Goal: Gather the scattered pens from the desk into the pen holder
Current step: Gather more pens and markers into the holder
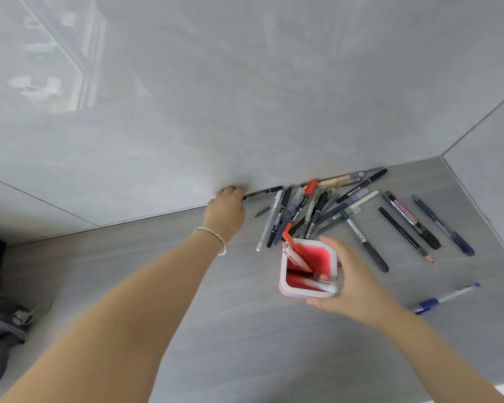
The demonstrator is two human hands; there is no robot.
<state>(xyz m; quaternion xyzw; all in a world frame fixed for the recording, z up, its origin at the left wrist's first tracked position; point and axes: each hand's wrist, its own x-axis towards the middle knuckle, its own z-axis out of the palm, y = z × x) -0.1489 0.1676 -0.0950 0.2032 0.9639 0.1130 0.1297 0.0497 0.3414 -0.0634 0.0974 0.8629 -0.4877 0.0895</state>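
A square white pen holder (285,282) with a red inside stands on the grey desk and holds several pens. My right hand (352,274) grips its right side. My left hand (226,210) reaches to the back wall, its fingers closed on the end of a black pen (264,192) that lies along the wall's foot. A pile of several pens and markers (309,210) lies just behind the holder. Further right lie a whiteboard marker (409,221), a thin black pencil (405,234) and a dark blue pen (442,225). A blue-capped pen (445,298) lies alone at the right.
Grey walls close the desk (186,301) at the back and on the right, forming a corner (441,157). A dark bag (0,321) with a metal zip pull sits at the desk's left edge. A bracelet is on my left wrist.
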